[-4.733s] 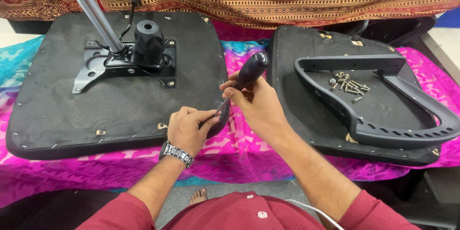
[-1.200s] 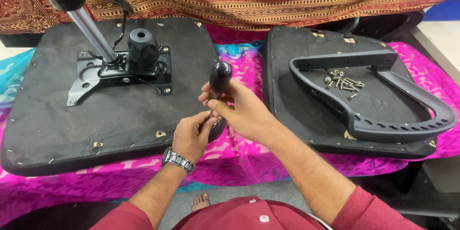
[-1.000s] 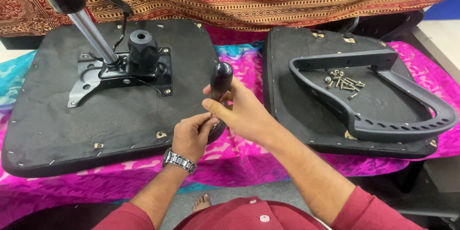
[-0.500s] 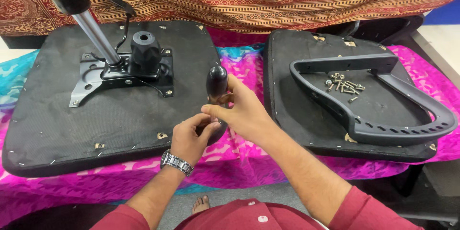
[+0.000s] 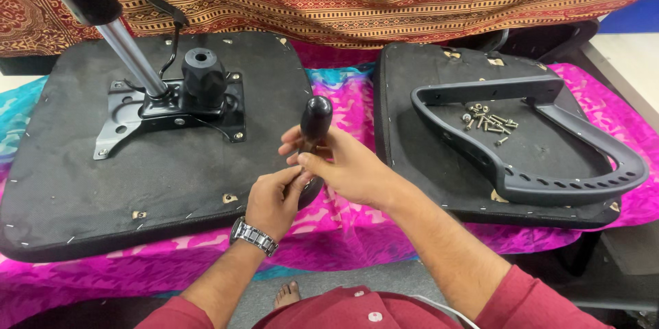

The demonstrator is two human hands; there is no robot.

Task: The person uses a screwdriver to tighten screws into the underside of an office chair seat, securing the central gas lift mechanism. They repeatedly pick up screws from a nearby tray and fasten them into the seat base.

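1. Since the earlier frame, the black rounded-handle screwdriver [image 5: 315, 118] has swung from slanted to upright, between the two black seat panels.
2. Right hand [image 5: 347, 168] is wrapped around the tool's lower handle; left hand [image 5: 273, 198] pinches at its lower end, probably the tip, which is hidden.
3. Working it well likely means a steady shaft and small finger turns.
4. Loose metal screws [image 5: 489, 122] lie inside the black plastic armrest loop [image 5: 542, 178].
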